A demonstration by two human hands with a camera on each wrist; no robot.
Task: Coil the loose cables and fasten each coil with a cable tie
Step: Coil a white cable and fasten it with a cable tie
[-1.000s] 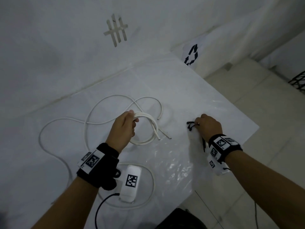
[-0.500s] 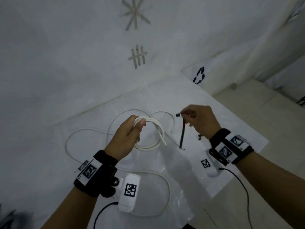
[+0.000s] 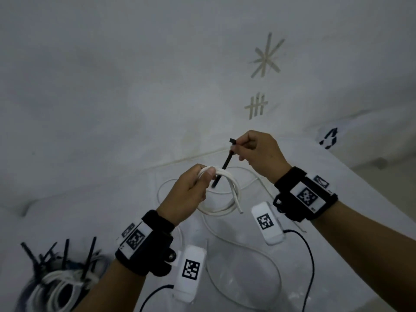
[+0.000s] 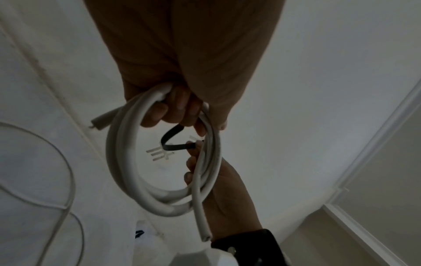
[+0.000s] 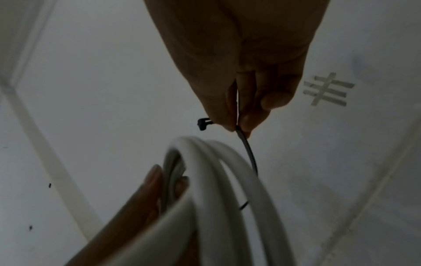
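Observation:
My left hand (image 3: 202, 177) grips a small white cable coil (image 3: 227, 207) by its top and holds it above the table. The coil's cut end (image 3: 239, 210) hangs free on the right. My right hand (image 3: 239, 150) pinches a black cable tie (image 3: 225, 163) near its head. The tie's tail slants down through the coil, just beside my left thumb. In the left wrist view the tie (image 4: 169, 137) bends inside the coil's ring (image 4: 127, 162). In the right wrist view the tie (image 5: 249, 153) runs from my right hand's fingertips (image 5: 244, 124) behind the white loops (image 5: 216, 180).
Loose white cable (image 3: 247, 251) lies in wide loops on the plastic-covered table (image 3: 351, 221) under my hands. A pile of tied white coils with black tie tails (image 3: 63, 282) sits at the lower left. Tape marks (image 3: 256, 105) are on the wall behind. The table's edge is at the right.
My right hand lifted the black tie off the table and carried it left to the coil. The tie's tail now goes through the coil. Both hands rose.

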